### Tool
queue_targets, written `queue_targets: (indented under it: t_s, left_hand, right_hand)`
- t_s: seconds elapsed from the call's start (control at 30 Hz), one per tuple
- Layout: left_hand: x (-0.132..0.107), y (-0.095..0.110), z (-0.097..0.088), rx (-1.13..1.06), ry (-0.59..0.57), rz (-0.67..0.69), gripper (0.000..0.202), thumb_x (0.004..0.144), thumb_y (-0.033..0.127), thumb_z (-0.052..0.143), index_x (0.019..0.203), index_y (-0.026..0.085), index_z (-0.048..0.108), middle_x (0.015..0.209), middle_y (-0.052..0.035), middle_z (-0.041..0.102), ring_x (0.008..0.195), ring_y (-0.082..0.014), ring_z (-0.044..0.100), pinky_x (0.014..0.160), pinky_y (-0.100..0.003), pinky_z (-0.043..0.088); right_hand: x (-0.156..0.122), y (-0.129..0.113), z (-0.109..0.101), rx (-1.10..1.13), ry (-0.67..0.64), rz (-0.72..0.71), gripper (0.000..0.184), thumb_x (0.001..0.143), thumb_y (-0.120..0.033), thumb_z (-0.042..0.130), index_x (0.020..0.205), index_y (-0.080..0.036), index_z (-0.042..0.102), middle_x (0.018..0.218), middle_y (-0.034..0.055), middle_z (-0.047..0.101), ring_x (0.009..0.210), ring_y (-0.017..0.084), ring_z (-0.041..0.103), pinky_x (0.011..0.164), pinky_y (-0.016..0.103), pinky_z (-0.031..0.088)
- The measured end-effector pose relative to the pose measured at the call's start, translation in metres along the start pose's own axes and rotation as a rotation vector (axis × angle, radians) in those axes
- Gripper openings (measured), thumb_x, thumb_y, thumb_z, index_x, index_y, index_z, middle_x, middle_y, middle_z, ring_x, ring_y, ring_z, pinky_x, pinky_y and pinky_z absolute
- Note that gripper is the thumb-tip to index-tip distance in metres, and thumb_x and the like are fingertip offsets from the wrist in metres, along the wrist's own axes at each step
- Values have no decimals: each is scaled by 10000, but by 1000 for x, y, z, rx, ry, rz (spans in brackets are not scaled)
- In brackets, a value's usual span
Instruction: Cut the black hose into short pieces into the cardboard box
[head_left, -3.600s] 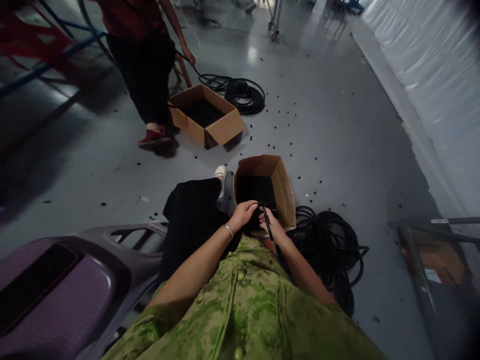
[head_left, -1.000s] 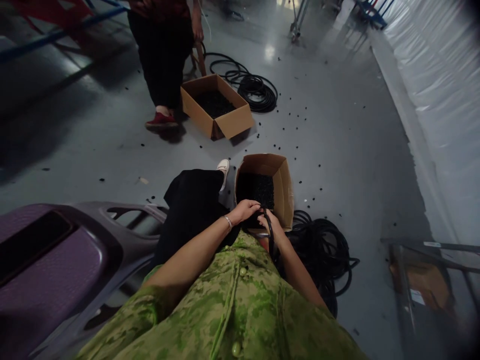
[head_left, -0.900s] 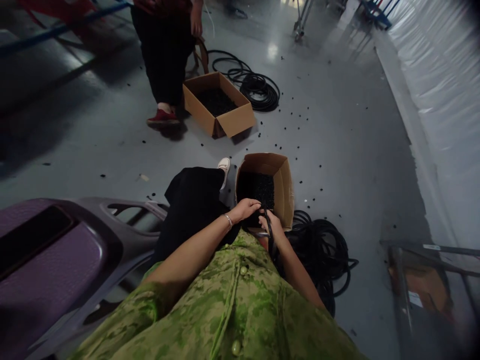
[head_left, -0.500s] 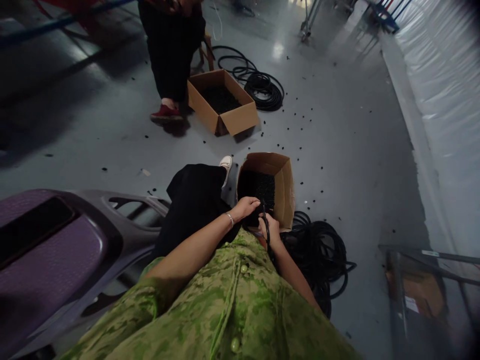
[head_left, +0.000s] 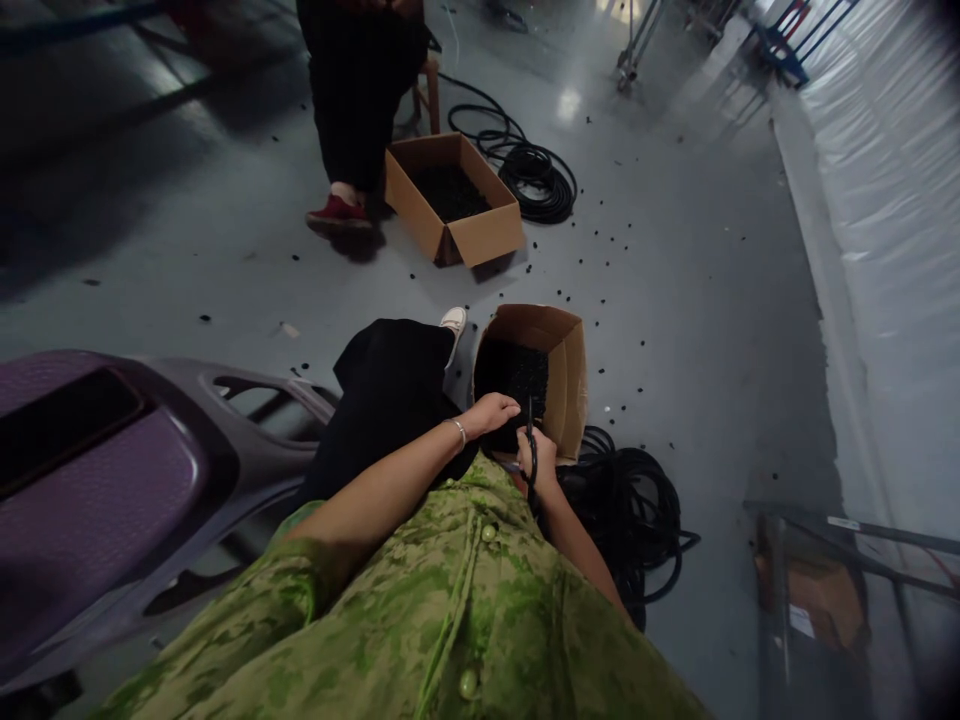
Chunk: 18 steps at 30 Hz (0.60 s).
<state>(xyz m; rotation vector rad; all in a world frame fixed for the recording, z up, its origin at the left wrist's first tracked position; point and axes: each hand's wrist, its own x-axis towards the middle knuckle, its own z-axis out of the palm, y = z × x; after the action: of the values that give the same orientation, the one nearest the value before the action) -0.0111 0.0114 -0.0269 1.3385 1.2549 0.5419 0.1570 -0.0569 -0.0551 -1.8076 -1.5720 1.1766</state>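
Observation:
Over the near edge of an open cardboard box, my two hands are close together. My left hand, with a bracelet at the wrist, is closed in a pinch; what its fingertips hold is too small to make out. My right hand is wrapped round dark scissors, with their narrow tip pointing away over the box. Small black pieces lie in the box. Beside it, to the right, is a tangled heap of black hose.
Ahead, a person in red shoes sits by a second cardboard box and a hose coil. A purple stool carrying a dark phone-like slab stands left. A metal frame is at right. Black bits dot the floor.
The view has shifted slightly. Both hands stay over the box's near edge, and the scissors in my right hand have turned a little more upright.

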Motion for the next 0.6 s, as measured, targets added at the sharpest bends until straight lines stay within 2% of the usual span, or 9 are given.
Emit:
queue_targets:
  t_s: [0.07, 0.17, 0.33, 0.47, 0.6]
  left_hand:
    - [-2, 3, 1, -40, 16, -92, 277, 812, 369, 576, 736, 123, 680, 561, 33, 515, 546, -104, 416, 542, -222, 323]
    - [-5, 8, 2, -140, 35, -201, 291, 845, 398, 557, 773, 132, 651, 541, 52, 442, 476, -87, 344, 477, -220, 269]
    - [-12, 20, -1, -222, 51, -237, 215, 877, 338, 528, 804, 149, 600, 593, 52, 441, 468, -76, 351, 444, -203, 260]
    - [-15, 28, -3, -249, 51, -261, 190, 914, 289, 474, 834, 154, 583, 611, 46, 447, 454, -74, 362, 427, -196, 261]
    - [-16, 29, -3, -273, 47, -243, 195, 920, 298, 482, 814, 159, 569, 602, 48, 441, 446, -70, 359, 425, -192, 261]
  right_hand:
    - [3, -1, 2, 22, 9, 8, 392, 887, -546, 493, 939, -197, 665, 523, -31, 569, 461, 136, 543, 477, 222, 423]
    - [9, -2, 1, 79, -69, 31, 375, 833, -514, 580, 1023, -201, 659, 568, -36, 601, 450, 121, 536, 474, 217, 425]
    - [12, 1, -12, 329, -107, 99, 534, 794, -491, 641, 1211, -160, 607, 742, 25, 688, 603, 147, 637, 614, 263, 522]
    - [7, -2, -29, 294, -146, 65, 561, 778, -450, 684, 1271, -195, 605, 894, 34, 704, 730, 167, 680, 765, 311, 539]
    - [7, -9, -34, 337, -231, 64, 604, 798, -488, 685, 1333, -228, 579, 935, 32, 698, 786, 186, 694, 792, 324, 540]
